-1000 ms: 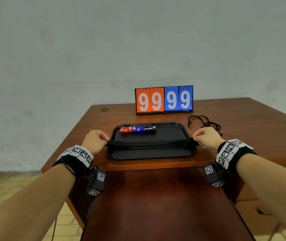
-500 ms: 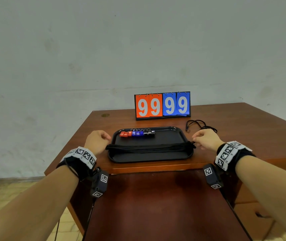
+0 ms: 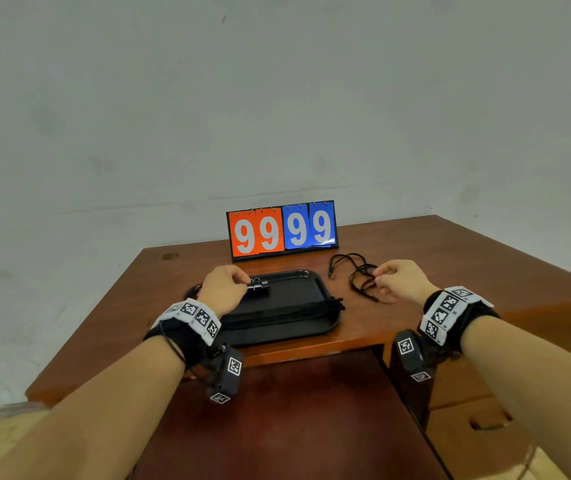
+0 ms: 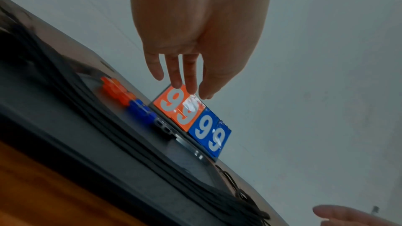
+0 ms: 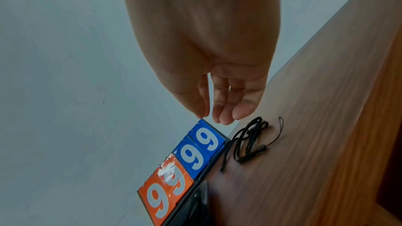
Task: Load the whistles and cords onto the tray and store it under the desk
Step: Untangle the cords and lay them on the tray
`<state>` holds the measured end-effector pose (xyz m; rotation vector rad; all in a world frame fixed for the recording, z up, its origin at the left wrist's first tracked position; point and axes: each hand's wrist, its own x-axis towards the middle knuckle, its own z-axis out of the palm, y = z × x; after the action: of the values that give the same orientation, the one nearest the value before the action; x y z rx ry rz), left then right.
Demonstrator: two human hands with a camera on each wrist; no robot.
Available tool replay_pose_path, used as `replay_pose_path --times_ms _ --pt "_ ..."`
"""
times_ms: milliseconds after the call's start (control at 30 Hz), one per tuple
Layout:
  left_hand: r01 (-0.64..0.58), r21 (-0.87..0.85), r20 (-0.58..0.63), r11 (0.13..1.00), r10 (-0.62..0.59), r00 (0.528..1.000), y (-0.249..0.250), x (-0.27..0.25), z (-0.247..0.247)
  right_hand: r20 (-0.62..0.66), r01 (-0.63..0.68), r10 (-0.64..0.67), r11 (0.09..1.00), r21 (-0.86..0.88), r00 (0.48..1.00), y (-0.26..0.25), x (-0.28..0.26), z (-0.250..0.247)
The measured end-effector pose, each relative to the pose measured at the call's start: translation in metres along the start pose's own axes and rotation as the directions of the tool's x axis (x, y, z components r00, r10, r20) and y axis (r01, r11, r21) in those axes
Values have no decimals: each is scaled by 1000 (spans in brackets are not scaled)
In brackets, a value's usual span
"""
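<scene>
Both hands have released the bundle of black cords [image 3: 279, 315] now lying across the near part of the shallow black plastic tray [image 3: 315, 284]. The left hand [image 3: 223, 289], fingers loose and holding nothing, has moved over the row of red, blue and black whistles [image 4: 139, 107] at the tray's far edge. The right hand [image 3: 400, 280], likewise relaxed and empty, has shifted toward the loose black cords [image 3: 358, 277] left on the brown wooden desk [image 3: 450, 251], just beside the orange-and-blue flip scoreboard [image 3: 282, 230]. Loading appears nearly complete; storage remains.
</scene>
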<state>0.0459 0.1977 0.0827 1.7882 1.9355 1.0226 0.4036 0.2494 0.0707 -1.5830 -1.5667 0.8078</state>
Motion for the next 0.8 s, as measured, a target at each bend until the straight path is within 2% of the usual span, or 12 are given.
replay_pose_path --times_ms 267,400,600,800 --pt "-109 28 111 994 105 988 66 29 80 -44 -1 2 1000 20 999 30 18 -42" --pt "-138 32 153 990 131 979 92 40 120 -22 -3 4 1000 31 1000 44 30 -53" --pt "-134 82 256 988 110 960 127 56 170 10 9 -10 999 32 1000 58 55 -57" --pt "-187 260 395 947 73 916 146 63 208 38 -12 11 1000 20 999 73 68 -47"
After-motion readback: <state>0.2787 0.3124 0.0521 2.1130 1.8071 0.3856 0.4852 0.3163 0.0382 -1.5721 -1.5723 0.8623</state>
